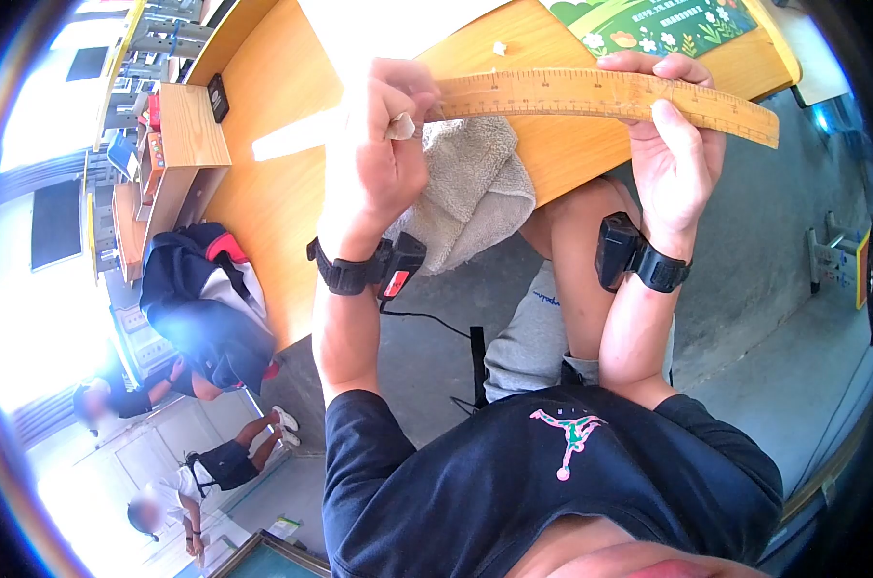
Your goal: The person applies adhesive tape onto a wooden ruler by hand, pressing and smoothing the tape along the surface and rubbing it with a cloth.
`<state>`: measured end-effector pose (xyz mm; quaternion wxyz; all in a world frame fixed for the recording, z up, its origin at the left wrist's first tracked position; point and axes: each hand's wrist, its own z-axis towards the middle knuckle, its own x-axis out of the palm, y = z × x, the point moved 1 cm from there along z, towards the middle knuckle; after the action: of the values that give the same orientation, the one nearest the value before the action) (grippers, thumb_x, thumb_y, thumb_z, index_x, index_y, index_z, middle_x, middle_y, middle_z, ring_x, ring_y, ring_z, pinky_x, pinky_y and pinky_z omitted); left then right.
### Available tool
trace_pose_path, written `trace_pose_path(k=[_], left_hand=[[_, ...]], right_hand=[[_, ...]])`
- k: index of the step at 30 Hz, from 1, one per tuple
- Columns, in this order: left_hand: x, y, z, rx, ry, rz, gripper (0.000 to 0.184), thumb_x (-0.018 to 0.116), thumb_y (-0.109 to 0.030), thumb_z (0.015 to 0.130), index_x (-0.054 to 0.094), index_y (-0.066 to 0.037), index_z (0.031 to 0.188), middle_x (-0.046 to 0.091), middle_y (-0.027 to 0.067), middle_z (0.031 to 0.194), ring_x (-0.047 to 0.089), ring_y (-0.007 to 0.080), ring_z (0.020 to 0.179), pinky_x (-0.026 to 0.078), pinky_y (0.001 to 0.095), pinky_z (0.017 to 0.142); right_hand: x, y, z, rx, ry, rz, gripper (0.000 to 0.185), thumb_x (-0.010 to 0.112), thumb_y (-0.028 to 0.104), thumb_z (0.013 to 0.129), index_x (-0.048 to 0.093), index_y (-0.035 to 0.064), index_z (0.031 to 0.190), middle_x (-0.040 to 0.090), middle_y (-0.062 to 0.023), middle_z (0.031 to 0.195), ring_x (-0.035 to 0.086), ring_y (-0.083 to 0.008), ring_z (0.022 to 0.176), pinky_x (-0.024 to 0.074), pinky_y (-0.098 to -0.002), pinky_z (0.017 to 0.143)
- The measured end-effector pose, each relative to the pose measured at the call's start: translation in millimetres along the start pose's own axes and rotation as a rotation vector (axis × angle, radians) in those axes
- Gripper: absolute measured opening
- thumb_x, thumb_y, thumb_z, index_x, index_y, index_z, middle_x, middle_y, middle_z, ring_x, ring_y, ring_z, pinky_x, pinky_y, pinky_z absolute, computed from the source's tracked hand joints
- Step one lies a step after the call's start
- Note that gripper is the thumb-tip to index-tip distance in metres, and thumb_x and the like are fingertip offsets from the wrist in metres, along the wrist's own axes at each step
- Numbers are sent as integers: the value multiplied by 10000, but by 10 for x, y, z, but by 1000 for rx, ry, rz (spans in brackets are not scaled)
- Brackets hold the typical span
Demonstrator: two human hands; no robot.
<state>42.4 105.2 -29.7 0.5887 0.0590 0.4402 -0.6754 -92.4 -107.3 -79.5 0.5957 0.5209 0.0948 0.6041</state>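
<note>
At your far left, a dark jacket (pixel 200 299) with red and pale panels lies bunched by the bench (pixel 263 67); right of it, a thin white strip (pixel 292 135) shows over the wood, its material hard to tell; next comes your left grip (pixel 379 154), fingers curled tight around the left end of the wooden ruler (pixel 542 93), with a small white scrap (pixel 401 126) caught between the fingers; just below hangs a grey towel (pixel 465 183), soft and folded, over the bench's near edge; the ruler runs level across to your right grip (pixel 682 154), which pinches it near the other end, thumb in front and fingers behind, the tip sticking out past the hand

The ruler should handle as light and fairly stiff, its bow perhaps only the lens; it looks smooth enough to slide if pinched loosely, and thin enough to crack if bent hard; holding it by the flats near both ends, as you do, seems right

For writing, left to right: a red label on your left wrist device (pixel 359 275), too small to read; a leaping-figure emblem (pixel 567 438) on your shirt; scale marks along the ruler, digits blurred; Chinese characters on the green booklet (pixel 658 29), not clearly legible
</note>
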Motion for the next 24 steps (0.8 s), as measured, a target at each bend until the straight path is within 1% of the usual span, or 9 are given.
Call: trace_pose_path(k=[5, 7, 8, 12, 14, 15, 18, 20, 24], left_hand=[[-80, 105, 6, 71, -117, -55, 251, 503, 30, 980, 330, -47, 814, 566, 162, 962, 607, 191, 792, 566, 346, 751], [-84, 138, 23, 63, -264, -115, 239, 520, 99, 929, 364, -43, 817, 595, 140, 912, 640, 164, 760, 499, 244, 682], [-83, 140, 29, 69, -262, -76, 236, 519, 48, 963, 350, -45, 827, 607, 152, 945, 646, 157, 750, 499, 233, 679], [-55, 112, 75, 74, -298, -43, 244, 519, 40, 966, 340, -42, 823, 636, 161, 952, 645, 154, 721, 497, 224, 658], [-75, 41, 74, -32, -235, -101, 250, 477, 55, 976, 305, -60, 835, 629, 198, 958, 652, 210, 746, 563, 307, 730], [-88, 32, 59, -30, -235, -102, 250, 477, 55, 976, 305, -60, 835, 629, 198, 958, 652, 210, 746, 563, 307, 730], [-78, 55, 35, -74, -186, -114, 252, 451, 87, 963, 296, -65, 835, 643, 189, 897, 611, 170, 728, 541, 280, 697], [-49, 66, 40, -53, -254, -132, 212, 411, 158, 877, 344, -39, 834, 632, 122, 767, 516, 107, 597, 432, 220, 560], [-118, 12, -40, -84, -158, -186, 198, 401, 153, 858, 359, -40, 854, 577, 98, 715, 417, 97, 567, 375, 219, 536]], right_hand=[[-52, -29, -1, -39, 35, -27, 281, 428, 81, 936, 470, 32, 1209, 606, -281, 1174, 584, -300, 1164, 490, -411, 985], [-58, -22, -5, -1, 8, -9, 291, 426, 79, 944, 475, 23, 1225, 616, -281, 1160, 595, -306, 1148, 499, -411, 974], [-60, -22, -8, -1, 9, -9, 291, 426, 79, 944, 475, 23, 1225, 616, -281, 1160, 595, -306, 1148, 499, -411, 974], [-55, -43, -12, 22, -23, 5, 307, 419, 68, 954, 479, 15, 1250, 616, -280, 1164, 612, -306, 1129, 531, -392, 940], [-44, -37, -7, 24, -29, 2, 310, 420, 65, 957, 479, 14, 1257, 615, -280, 1166, 616, -304, 1126, 544, -383, 927], [-29, -29, -3, 27, -28, -5, 311, 421, 61, 958, 479, 15, 1261, 615, -279, 1166, 618, -298, 1124, 550, -376, 920], [-12, -24, -7, 28, -37, -12, 312, 429, 58, 959, 479, 17, 1264, 616, -278, 1166, 623, -288, 1119, 559, -365, 910], [1, -25, -6, 26, -43, -9, 310, 435, 59, 959, 480, 18, 1263, 616, -277, 1165, 625, -284, 1115, 562, -361, 906], [14, -28, 0, 21, -10, 0, 298, 445, 65, 961, 482, 21, 1253, 615, -275, 1167, 627, -283, 1111, 560, -361, 910]])
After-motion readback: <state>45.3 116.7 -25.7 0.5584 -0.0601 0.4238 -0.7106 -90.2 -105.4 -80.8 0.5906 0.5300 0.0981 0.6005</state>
